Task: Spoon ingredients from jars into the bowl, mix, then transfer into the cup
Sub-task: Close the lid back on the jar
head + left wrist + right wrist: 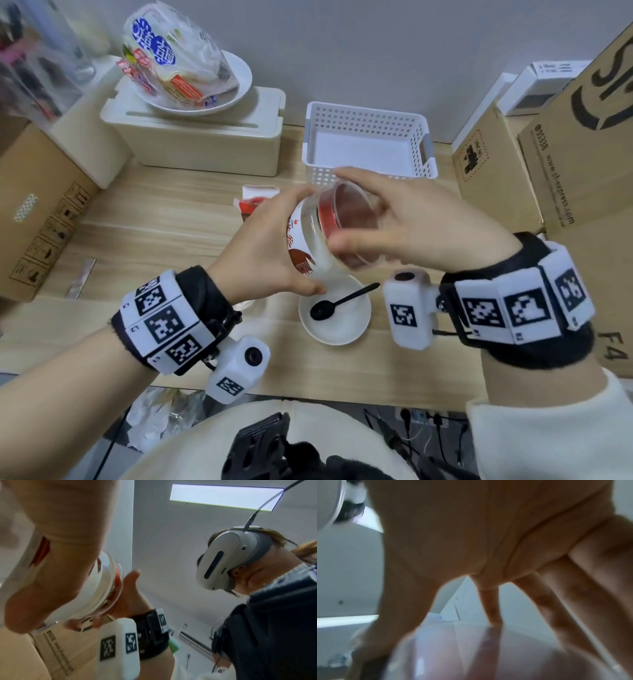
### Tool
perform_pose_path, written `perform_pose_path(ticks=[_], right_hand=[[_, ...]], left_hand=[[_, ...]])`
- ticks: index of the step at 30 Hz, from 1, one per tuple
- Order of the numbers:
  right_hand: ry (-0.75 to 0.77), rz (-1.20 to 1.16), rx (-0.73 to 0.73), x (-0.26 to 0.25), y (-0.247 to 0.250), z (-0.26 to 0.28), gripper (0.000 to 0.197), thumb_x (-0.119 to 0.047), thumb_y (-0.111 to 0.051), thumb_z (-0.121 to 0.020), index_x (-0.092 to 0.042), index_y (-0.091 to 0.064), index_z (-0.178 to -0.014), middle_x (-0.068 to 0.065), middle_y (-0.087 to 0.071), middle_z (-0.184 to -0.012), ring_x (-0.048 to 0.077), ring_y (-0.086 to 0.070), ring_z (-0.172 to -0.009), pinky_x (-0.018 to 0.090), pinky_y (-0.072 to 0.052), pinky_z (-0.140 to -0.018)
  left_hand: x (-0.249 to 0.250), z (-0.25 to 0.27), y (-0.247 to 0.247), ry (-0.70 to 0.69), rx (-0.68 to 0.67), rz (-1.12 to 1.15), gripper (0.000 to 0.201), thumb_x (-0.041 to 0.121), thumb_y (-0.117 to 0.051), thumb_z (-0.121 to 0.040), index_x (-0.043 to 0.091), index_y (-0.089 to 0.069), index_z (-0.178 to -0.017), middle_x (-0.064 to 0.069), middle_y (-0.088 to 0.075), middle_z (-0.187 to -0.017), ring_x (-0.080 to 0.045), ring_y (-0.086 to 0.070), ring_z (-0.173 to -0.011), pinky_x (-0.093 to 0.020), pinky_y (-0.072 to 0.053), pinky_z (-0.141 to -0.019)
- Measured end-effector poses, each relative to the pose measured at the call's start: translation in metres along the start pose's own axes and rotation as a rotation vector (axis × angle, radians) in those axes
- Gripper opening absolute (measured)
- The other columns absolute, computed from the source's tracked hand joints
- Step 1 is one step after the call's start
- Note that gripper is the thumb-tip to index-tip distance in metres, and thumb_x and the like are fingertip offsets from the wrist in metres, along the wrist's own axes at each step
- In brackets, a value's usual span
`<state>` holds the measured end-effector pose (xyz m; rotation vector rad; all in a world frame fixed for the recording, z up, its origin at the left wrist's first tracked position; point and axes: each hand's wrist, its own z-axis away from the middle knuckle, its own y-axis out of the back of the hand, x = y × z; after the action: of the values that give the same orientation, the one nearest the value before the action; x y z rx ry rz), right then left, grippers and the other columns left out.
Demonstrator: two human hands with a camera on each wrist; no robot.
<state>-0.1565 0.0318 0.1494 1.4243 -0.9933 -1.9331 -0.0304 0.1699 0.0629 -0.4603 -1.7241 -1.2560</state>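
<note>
Jar (310, 236), clear, round: left hand (270, 246) grips body | right hand (407, 222) curls on domed lid (352, 222) | bowl (356, 329) below

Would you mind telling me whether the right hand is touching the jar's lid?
Touching. The head view shows the right hand with fingers curled round the clear lid of the jar; the left hand grips the body.
</note>
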Motion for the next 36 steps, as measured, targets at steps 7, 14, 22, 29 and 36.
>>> perform_pose_path(ticks=[7,14,22,29,36], right_hand=[[0.081,0.028,-0.101,0.004,-0.003,0.001,0.102,-0.039,-0.081,-0.061,-0.057,-0.013,-0.134,-0.012,-0.018,-0.144,-0.002,-0.024,-0.128,0.001,-0.022,-0.096],[-0.093,0.039,0.071,-0.001,-0.002,0.003,0.093,-0.077,-0.045,-0.059,-0.054,0.0,-0.137,-0.005,-0.042,-0.126,0.016,-0.055,-0.097,0.03,-0.039,-0.084],[-0.115,0.085,0.074,0.007,0.001,-0.001,0.098,-0.076,-0.046,-0.058,-0.044,-0.007,-0.142,0.0,-0.057,-0.116,0.009,-0.053,-0.081,0.031,-0.041,-0.083],[-0.033,0.084,0.028,0.008,-0.004,-0.004,0.09,-0.065,-0.063,-0.06,-0.047,-0.021,-0.138,-0.005,-0.05,-0.13,0.01,-0.05,-0.113,0.025,-0.04,-0.09],[0.02,0.06,-0.057,0.008,-0.002,-0.001,0.107,-0.053,-0.076,-0.055,-0.057,-0.004,-0.135,-0.004,-0.016,-0.15,0.013,-0.032,-0.131,0.025,-0.031,-0.099]], left_hand=[[0.0,-0.004,0.01,-0.027,0.021,0.033,0.111,0.035,-0.085,-0.034,0.019,-0.038,-0.133,0.006,-0.051,-0.131,-0.01,-0.049,-0.122,-0.027,-0.039,-0.101],[-0.004,-0.006,0.013,-0.021,0.035,0.015,0.109,0.029,-0.087,-0.034,0.026,-0.036,-0.13,0.007,-0.053,-0.125,-0.01,-0.052,-0.115,-0.022,-0.041,-0.094],[-0.005,-0.008,0.009,-0.041,0.011,0.053,0.099,0.039,-0.083,-0.033,0.044,-0.034,-0.119,0.018,-0.051,-0.119,0.001,-0.051,-0.109,-0.011,-0.037,-0.09],[-0.007,-0.011,0.01,-0.103,-0.045,0.033,0.105,0.041,-0.082,-0.035,0.026,-0.038,-0.13,0.01,-0.052,-0.124,-0.004,-0.049,-0.118,-0.015,-0.037,-0.097],[-0.008,-0.015,0.01,-0.058,-0.046,0.093,0.106,0.041,-0.084,-0.035,0.026,-0.037,-0.129,0.008,-0.051,-0.129,-0.005,-0.049,-0.12,-0.021,-0.039,-0.099]])
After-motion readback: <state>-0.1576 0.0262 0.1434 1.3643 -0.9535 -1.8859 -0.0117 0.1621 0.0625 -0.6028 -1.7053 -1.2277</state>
